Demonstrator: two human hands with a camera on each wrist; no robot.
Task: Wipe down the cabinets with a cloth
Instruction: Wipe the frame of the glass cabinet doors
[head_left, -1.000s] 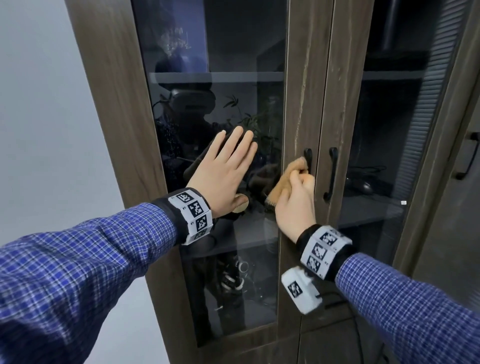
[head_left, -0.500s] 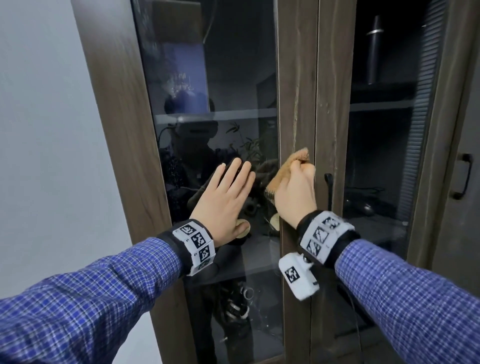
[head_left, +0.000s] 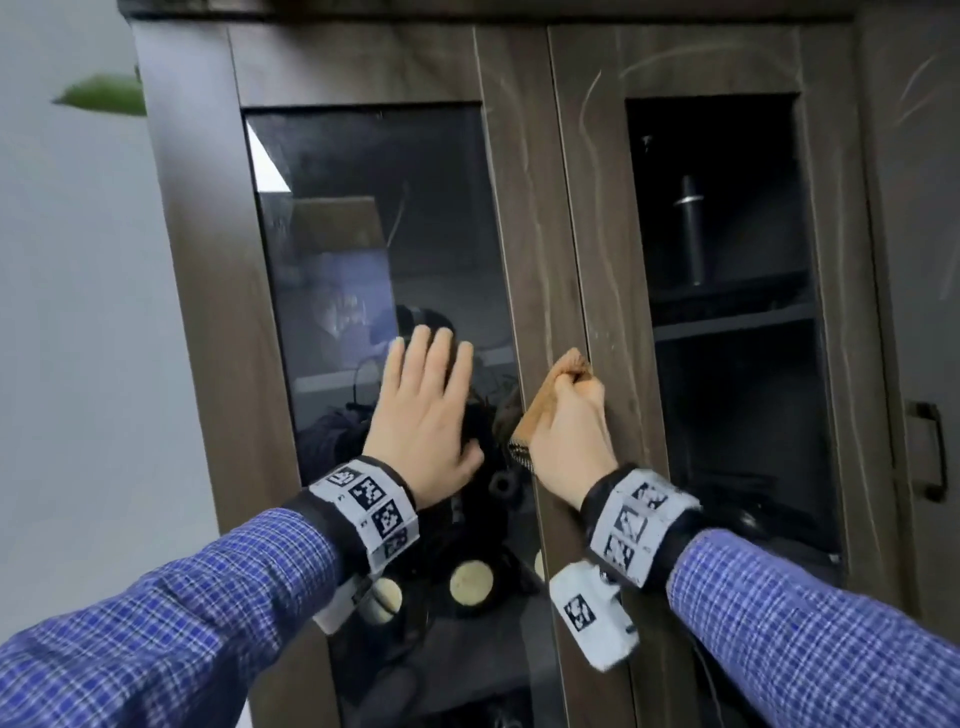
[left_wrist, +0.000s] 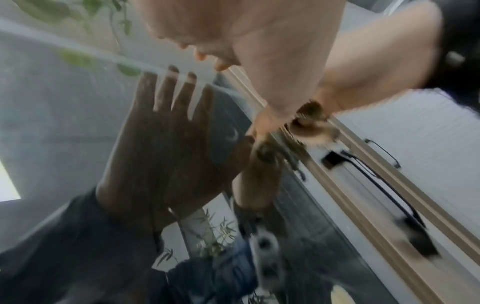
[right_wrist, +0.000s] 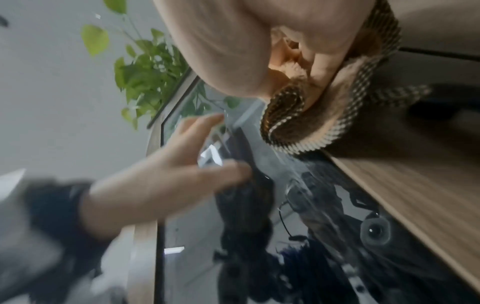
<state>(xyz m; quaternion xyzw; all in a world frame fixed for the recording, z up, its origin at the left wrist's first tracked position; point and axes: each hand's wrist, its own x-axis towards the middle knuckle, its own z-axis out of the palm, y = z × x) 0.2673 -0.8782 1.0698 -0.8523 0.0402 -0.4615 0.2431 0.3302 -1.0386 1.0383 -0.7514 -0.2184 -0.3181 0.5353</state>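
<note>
Dark-wood cabinet holds a cylinder behind glass.

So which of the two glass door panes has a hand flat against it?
The left pane: the left hand lies flat on it, fingers straight. The right pane is untouched; the right hand grips the cloth on the wooden frame between.

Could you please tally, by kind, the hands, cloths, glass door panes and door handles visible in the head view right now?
Hands: 2, the left hand flat on glass, the right hand gripping the cloth
Cloths: 1, the tan cloth
Glass door panes: 2, left pane and right pane
Door handles: 1, black handle
Total: 6
</note>
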